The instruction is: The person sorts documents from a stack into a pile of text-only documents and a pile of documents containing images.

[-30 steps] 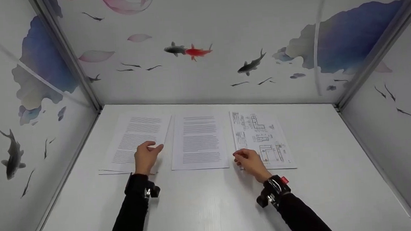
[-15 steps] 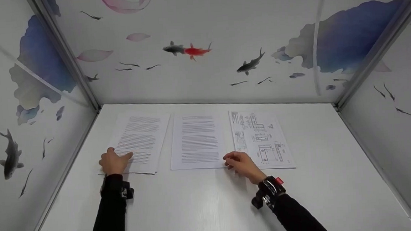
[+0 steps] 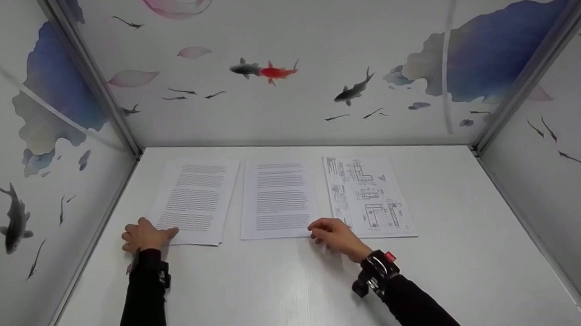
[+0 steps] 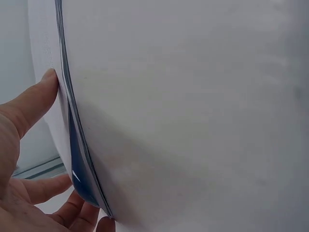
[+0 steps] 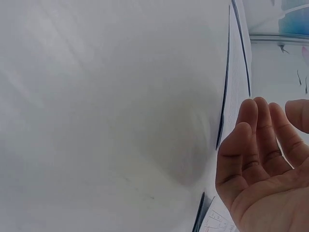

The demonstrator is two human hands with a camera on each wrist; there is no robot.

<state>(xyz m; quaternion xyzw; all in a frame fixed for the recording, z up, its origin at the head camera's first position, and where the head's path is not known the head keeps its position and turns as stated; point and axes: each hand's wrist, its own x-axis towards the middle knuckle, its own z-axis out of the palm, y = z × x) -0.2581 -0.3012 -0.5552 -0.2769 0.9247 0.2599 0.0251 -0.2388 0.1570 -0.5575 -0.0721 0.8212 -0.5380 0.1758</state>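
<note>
Three paper stacks lie side by side on the white table (image 3: pixel 258 291). At the near left corner of the left text stack (image 3: pixel 197 204), my left hand (image 3: pixel 146 236) is spread, its thumb touching the paper. The left wrist view shows its other fingers by the stack's edge, where a dark blue corner (image 4: pixel 83 176) sticks out below the sheets. My right hand (image 3: pixel 340 240) hovers loosely curled, holding nothing, near the right front corner of the middle text stack (image 3: pixel 280 199). Right of that lies a stack with technical drawings (image 3: pixel 373 193) on top.
White panels printed with fish and petals enclose the table, one behind (image 3: pixel 287 113) and one at each side. Metal posts (image 3: pixel 99 84) stand at the corners.
My left hand has moved left and nearer across the left stack to its near left corner. The right hand has shifted left from the drawings toward the middle stack.
</note>
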